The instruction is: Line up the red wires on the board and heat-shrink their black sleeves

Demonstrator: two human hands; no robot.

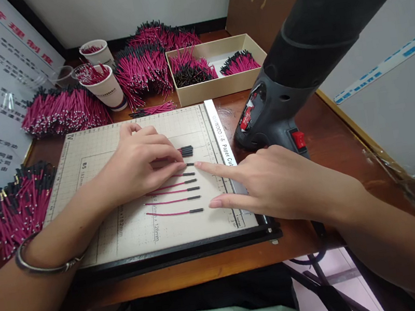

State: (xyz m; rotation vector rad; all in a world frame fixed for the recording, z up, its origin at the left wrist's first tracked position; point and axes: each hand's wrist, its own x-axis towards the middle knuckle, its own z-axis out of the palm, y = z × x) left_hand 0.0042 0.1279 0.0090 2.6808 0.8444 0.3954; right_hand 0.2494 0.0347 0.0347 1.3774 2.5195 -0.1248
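On the paper cutter board (134, 240) several red wires with black ends lie in spaced rows, the lowest wire (173, 213) nearest me. My left hand (148, 157) rests over the upper wires, its fingers bent and pressed together around a wire whose black end (190, 164) sticks out to the right. A small bunch of black wire ends (187, 151) shows just above it, partly under the fingers. My right hand (270, 182) has its index finger stretched to the tip of that black end; its thumb is apart, right of the lowest wire. It holds nothing.
Behind the board are heaps of red wires (66, 109), two paper cups (106, 90) of wires and a cardboard box (216, 90) with more wires. A black heat gun (283, 85) stands at the right. Another wire pile (22, 206) lies at the left.
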